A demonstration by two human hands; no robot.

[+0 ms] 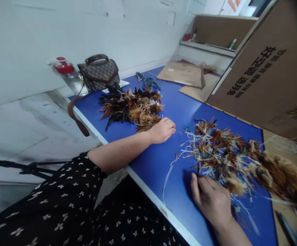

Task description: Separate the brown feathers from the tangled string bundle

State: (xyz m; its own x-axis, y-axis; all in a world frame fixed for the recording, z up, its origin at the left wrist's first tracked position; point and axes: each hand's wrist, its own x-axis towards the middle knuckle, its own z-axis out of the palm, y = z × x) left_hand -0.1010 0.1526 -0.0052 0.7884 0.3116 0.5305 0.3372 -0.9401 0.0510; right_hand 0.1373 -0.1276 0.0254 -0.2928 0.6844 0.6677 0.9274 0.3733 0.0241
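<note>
Far L, a red-lidded bottle (70,78) stands at the tabletop's (143,167) end beside a patterned handbag (101,73); both sit near the wall, prob. to stay out of the work area, tho the bag's strap (78,119) hangs over the edge. Next, in front of the bag, the L feather pile (135,107), black + brown, lies loosely heaped, w/ teal strings (148,82) behind it; likely kept apart so the 2 lots don't mix. L hand (164,130) rests at that pile's near R edge, fingers curled; can't tell if it grips anything, maybe just steadying the arm. Flat cardboard (181,73) lies at the back, prob. out of the way. Mid-table, a thin white strand (167,181) trails from the R feather pile (220,143), which is brown w/ white + teal ties tangled thru it. R hand (212,201) is at its near side, thumb + finger apparently pinching a dark slim piece (199,168), ID unclear; a pinch suits smth that thin. Far R, a fluffy brown strip (284,172) adjoins the pile, and a big carton (263,78) stands behind, perhaps as a screen.
</note>
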